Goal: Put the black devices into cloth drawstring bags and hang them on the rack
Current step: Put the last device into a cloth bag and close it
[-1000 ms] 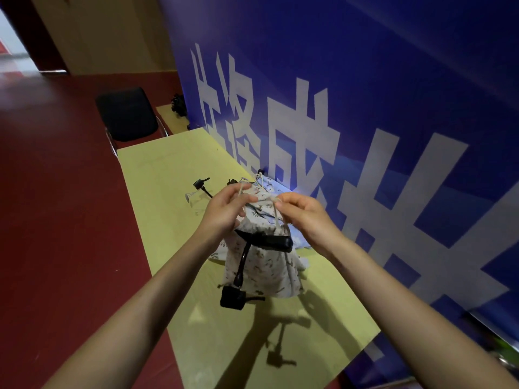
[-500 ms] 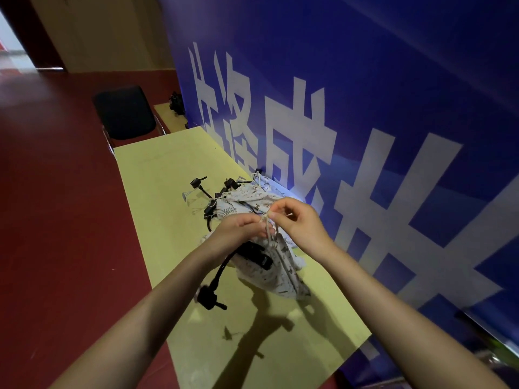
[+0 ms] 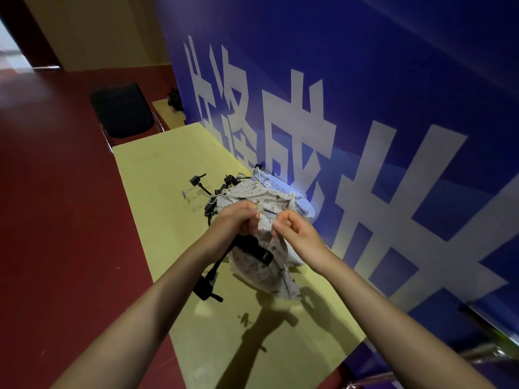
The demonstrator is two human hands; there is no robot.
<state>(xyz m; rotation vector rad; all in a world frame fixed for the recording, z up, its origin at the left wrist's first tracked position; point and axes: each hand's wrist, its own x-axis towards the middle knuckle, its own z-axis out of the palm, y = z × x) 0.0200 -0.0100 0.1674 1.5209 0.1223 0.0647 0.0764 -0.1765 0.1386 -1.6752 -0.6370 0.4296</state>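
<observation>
A pale patterned cloth drawstring bag [image 3: 266,270] hangs above the yellow table [image 3: 157,175]. My left hand [image 3: 236,220] and my right hand [image 3: 292,231] each pinch its top and cord. A black device [image 3: 252,248] with a strap and a dangling black end piece [image 3: 206,287] sticks out at the bag's left side. Behind my hands lies a heap of more patterned bags [image 3: 264,195] with other black devices [image 3: 219,192] at its left edge.
A blue banner wall [image 3: 365,136] with big white characters runs along the table's right side. A black chair [image 3: 122,110] stands past the table's far end on the red floor [image 3: 50,220]. A metal bar [image 3: 483,355] shows at the lower right.
My hands have drawn slightly apart at the bag's top. The bag and the dangling device have shifted a little with them.
</observation>
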